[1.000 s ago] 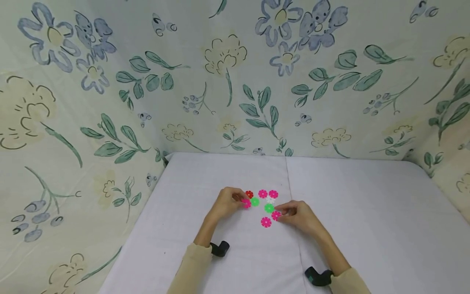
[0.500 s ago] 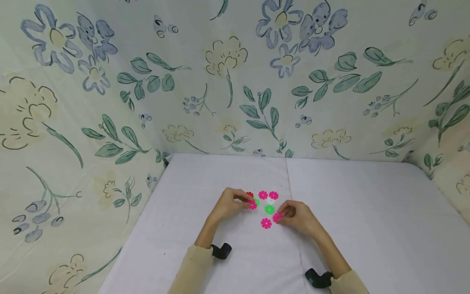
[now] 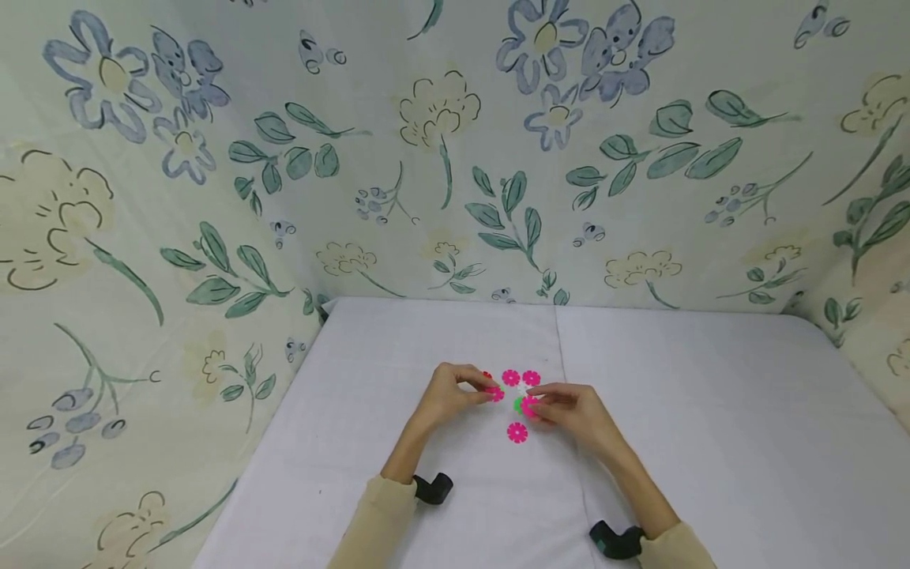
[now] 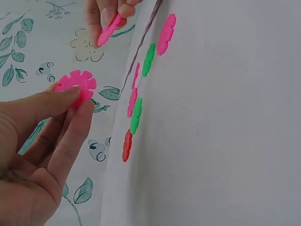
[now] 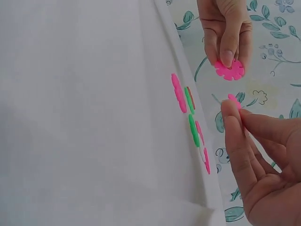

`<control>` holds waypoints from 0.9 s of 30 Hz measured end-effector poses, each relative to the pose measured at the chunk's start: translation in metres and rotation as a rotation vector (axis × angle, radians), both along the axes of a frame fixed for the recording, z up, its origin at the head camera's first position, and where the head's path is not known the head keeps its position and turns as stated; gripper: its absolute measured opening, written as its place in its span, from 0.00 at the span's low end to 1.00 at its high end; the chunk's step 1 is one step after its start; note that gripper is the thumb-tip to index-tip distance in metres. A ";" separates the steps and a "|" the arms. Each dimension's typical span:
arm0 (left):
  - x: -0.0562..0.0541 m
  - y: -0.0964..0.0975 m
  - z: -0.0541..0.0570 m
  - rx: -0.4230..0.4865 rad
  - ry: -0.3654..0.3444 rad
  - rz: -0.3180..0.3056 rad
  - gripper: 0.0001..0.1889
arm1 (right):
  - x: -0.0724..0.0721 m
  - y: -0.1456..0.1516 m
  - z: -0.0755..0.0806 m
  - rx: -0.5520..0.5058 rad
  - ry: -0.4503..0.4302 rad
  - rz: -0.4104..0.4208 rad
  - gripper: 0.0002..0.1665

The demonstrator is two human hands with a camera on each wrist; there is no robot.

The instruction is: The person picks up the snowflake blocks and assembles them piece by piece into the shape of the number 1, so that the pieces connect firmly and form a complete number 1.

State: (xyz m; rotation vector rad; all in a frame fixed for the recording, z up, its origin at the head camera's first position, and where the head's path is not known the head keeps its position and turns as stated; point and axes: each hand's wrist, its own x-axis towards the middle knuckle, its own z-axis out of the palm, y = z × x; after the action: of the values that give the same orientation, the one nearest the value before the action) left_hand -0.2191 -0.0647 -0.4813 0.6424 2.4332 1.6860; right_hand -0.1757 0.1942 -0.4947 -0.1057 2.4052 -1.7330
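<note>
My left hand (image 3: 455,395) pinches a pink notched disc (image 4: 88,81) between thumb and fingers, above the white cloth. Facing it, my right hand (image 3: 586,415) pinches a second pink notched disc (image 4: 110,29), seen nearly edge-on in the right wrist view. A gap separates the two held discs. Beneath the hands lie loose discs: a red one (image 4: 127,145), two green ones (image 4: 136,116) and several pink ones (image 3: 517,432). A white disc (image 4: 138,82) lies among them, mostly hidden. In the head view the hands partly cover the red and green discs.
White cloth (image 3: 711,411) covers the table, with a crease running front to back. Behind and at the sides hangs a floral curtain (image 3: 441,221). Each wrist wears a black device, such as the one at the right wrist (image 3: 615,540).
Both hands have come closer together, each with its pink disc. The left moved rightward; the right moved slightly left and away from me. The loose discs stayed put.
</note>
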 end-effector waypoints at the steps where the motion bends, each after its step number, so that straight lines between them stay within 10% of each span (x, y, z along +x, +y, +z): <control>1: 0.000 0.001 0.000 0.008 0.006 -0.001 0.05 | 0.000 -0.001 0.001 -0.015 0.006 -0.006 0.20; 27: 0.003 0.014 -0.001 0.089 0.094 0.007 0.06 | -0.003 -0.023 0.006 -0.252 0.023 -0.137 0.20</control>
State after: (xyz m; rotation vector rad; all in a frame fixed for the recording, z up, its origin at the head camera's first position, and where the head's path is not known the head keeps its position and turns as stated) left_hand -0.2160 -0.0506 -0.4821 0.7412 2.4358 1.8153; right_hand -0.1788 0.1712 -0.4883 0.0081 2.2455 -2.1012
